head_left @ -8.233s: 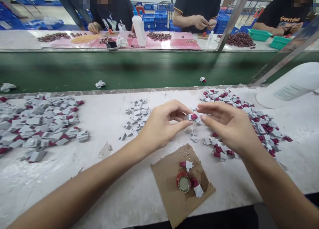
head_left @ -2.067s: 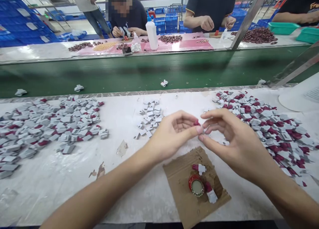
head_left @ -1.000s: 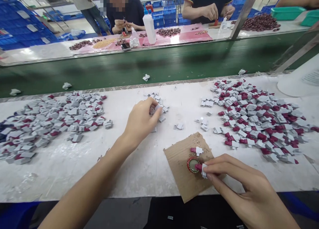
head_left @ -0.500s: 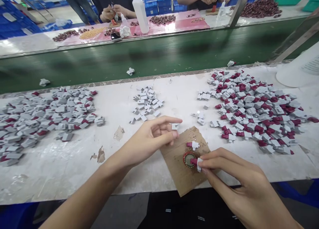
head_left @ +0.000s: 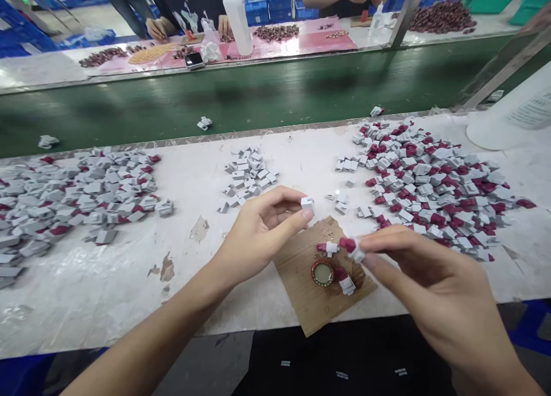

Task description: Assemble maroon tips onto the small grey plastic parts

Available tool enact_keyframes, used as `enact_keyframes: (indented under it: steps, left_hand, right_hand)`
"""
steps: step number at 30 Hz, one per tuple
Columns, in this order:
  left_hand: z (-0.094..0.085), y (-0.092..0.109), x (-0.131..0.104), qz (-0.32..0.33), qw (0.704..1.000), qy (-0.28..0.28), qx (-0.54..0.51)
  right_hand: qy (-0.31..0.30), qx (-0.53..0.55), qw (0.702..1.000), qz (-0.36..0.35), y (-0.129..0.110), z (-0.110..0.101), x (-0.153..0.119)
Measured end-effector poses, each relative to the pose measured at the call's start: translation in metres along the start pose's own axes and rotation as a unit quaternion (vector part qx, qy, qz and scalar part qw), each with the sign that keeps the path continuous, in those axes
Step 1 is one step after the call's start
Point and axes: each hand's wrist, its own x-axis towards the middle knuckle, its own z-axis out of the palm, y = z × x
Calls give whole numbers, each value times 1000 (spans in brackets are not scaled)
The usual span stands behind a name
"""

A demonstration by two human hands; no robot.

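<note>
- Left hand [head_left: 273,224] is pinching a grey block [head_left: 307,204]; right hand [head_left: 426,275] is gripping a maroon-and-white piece [head_left: 353,248] over the cardboard [head_left: 301,292] — these parts are sitting apart, unjoined.
- Work is seemingly running midway; plenty is remaining in the grey pile [head_left: 249,175] and right heap [head_left: 430,181]; left heap [head_left: 86,195] is probably holding finished pieces.
- Tabletop [head_left: 189,172] is showing between left heap and grey pile; cardboard's corner is reaching the front edge; green belt [head_left: 172,106] is bordering the far side.

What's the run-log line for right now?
left hand: pinching grey block | right hand: pinching maroon-grey piece | cardboard: bottle cap, two more pieces near it
</note>
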Motion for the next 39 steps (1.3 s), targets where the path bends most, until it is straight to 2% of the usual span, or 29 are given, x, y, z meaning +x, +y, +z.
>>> enact_keyframes:
  steps: [5,10,19,27,32,36,39]
  left_hand:
    - [16,5,3,-11,994,-63,-87]
    - [26,4,4,-32,988,-88,-121]
    - [28,0,5,-32,987,-95,-123]
    - [26,3,6,-6,989,-113,-91]
    - [26,3,1,11,995,-95,-23]
    - [23,7,7,15,995,-94,26]
    - [11,14,35,57,986,-81,138]
  right_hand:
    - [57,193,977,66,13,1,21]
    - [52,258,960,99,19,6,29]
    - [71,195,971,123,22,3,29]
    - [37,168,980,96,23,1,28]
    - [-7,135,989,64,18,3,32]
    - [-27,124,989,77,6,-1,50]
    - [-74,32,994,76,1,-6,87]
